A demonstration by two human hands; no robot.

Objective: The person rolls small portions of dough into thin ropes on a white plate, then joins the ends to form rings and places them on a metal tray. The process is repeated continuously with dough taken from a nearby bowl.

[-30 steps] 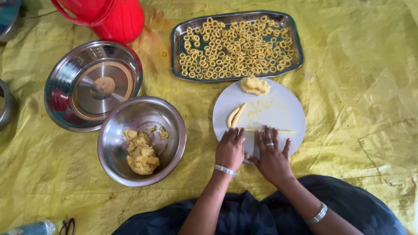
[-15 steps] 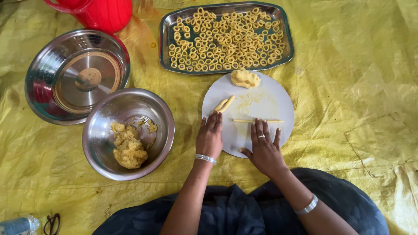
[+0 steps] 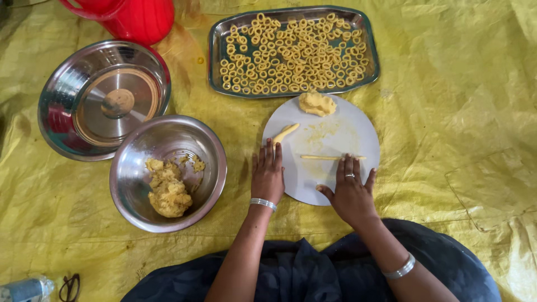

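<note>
The person sits on a yellow sheet [image 3: 458,112] with a round white board [image 3: 347,184] in front of the knees. The right hand [image 3: 351,190] lies flat and open on the board, and its fingertips touch a thin rolled strip of dough [image 3: 327,157] that lies across the middle of the board. The left hand [image 3: 267,174] is also flat and open, holding nothing; it rests on the left edge of the board, just below a short thick piece of dough [image 3: 286,133]. A small lump of dough [image 3: 316,103] sits at the far edge of the board. Behind the board stands a steel tray [image 3: 215,61] full of small dough rings [image 3: 293,50]. To the left, a steel bowl [image 3: 134,145] holds more dough [image 3: 166,190], and beside it are a steel lid [image 3: 61,95] and a red jug [image 3: 142,19].
</note>
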